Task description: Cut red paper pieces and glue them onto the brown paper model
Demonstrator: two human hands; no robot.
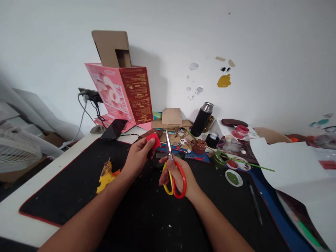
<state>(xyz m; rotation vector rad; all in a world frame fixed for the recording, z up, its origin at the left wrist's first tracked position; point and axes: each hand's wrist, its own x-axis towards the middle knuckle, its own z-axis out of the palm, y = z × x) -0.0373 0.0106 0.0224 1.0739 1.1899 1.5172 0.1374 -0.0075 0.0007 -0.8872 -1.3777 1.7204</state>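
Observation:
Pinched between the thumb and fingers of my left hand (140,150) is a small red piece (154,141), flat like paper or felt; I cannot tell which. My right hand (181,175) grips scissors (169,147) with one yellow and one red handle loop. Their blades point up and away from me, look closed together, and stand apart from the red piece, just to its right. A yellow cut-out shape (106,176) with brown and orange parts lies on the black mat (76,182), left of my left forearm.
Behind my hands stand a black thermos (201,120), a brown paint jar (199,147) and a green paint jar (219,159) with a brush across it. A lid of green paint (233,177) and a pen (255,203) lie right. A phone (114,129) and pink box (118,92) are back left.

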